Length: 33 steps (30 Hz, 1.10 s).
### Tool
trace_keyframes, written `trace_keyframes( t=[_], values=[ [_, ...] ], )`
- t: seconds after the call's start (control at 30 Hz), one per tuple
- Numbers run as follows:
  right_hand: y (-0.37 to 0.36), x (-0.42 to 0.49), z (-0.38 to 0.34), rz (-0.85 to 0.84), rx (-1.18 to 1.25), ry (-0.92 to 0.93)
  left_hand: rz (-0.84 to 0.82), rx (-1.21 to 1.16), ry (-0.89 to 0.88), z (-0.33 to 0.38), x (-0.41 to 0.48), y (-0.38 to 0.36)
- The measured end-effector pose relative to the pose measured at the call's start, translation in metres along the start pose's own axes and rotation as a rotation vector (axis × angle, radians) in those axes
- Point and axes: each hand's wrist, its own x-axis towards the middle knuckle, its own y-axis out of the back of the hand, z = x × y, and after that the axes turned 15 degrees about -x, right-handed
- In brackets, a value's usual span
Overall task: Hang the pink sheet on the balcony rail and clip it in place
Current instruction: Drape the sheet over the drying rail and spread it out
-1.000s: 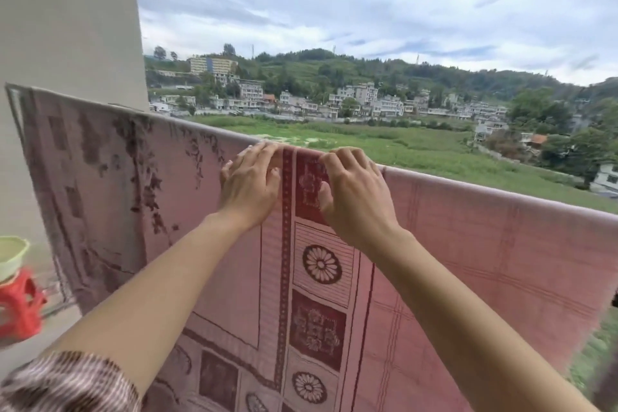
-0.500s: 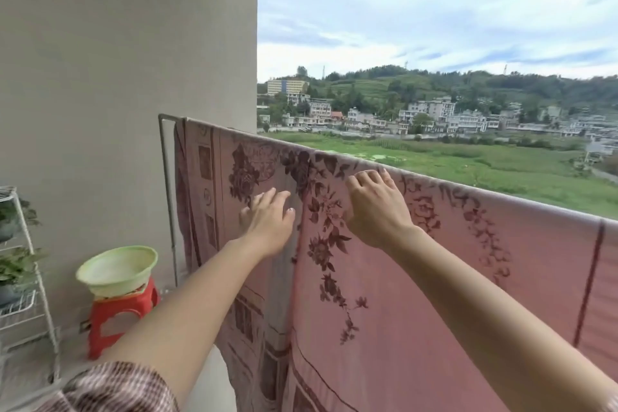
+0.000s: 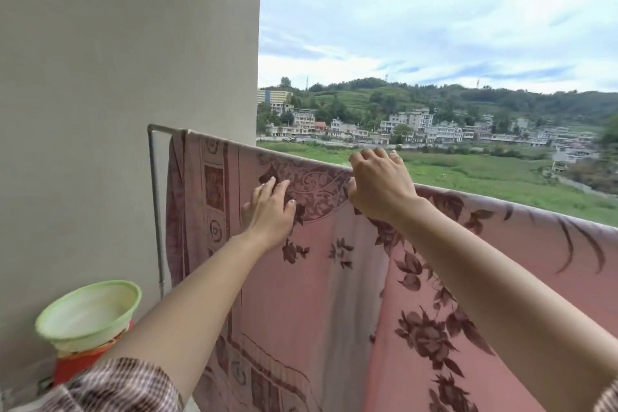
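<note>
**Pink sheet draped over the balcony rail, both hands on it**

The pink sheet [image 3: 334, 294] hangs over the balcony rail [image 3: 160, 128], and we count one sheet, one rail, two hands, one green basin [image 3: 88, 314] and one red stool [image 3: 83, 361]. The sheet covers the rail from just right of its left corner to the right edge of the view, so only the bare corner and the upright post beneath it show. Its lower part runs out of the picture at the bottom. We see no clip anywhere on the cloth.

The stool is mostly hidden under the basin and behind our left forearm. A checked sleeve [image 3: 110, 388] is cut off at the lower left, and a sliver of another at the lower right.

Our left hand [image 3: 269, 207] lies flat against the hanging face of the sheet, just below the rail, fingers spread and pointing up; its grip is wide and holds nothing. Our right hand [image 3: 379, 184] sits on top of the rail, knuckles toward us, fingers curled over the far side and thumb on the near side, so its grip closes on the sheet at the fold. Both arms reach forward, nearly straight.
</note>
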Motion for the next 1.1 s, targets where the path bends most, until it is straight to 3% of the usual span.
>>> trace_keyframes(
  t=[0.2,0.3,0.5,0.63,0.83,1.03,1.1],
  values=[
    [-0.008,0.041,-0.008,-0.109,0.141,-0.084,-0.038,-0.004,-0.342,-0.001,0.075,-0.012],
    [-0.015,0.043,0.0,-0.117,0.183,-0.162,-0.106,-0.137,-0.528,-0.008,0.1,-0.014],
    [-0.019,0.019,0.004,-0.041,-0.011,-0.397,0.025,-0.531,-0.754,-0.028,0.123,-0.026],
    [-0.017,-0.005,0.01,0.018,-0.177,-0.618,0.054,-0.573,-0.807,-0.033,0.137,-0.021],
    [-0.018,-0.006,0.002,0.021,-0.274,-0.748,0.105,-0.482,-0.767,-0.072,0.185,-0.001],
    [-0.018,-0.005,-0.008,0.014,-0.321,-0.881,0.238,-0.392,-0.377,-0.149,0.245,0.041],
    [-0.016,0.001,-0.014,0.036,-0.32,-0.957,0.224,-0.389,-0.322,-0.16,0.255,0.05]
  ],
)
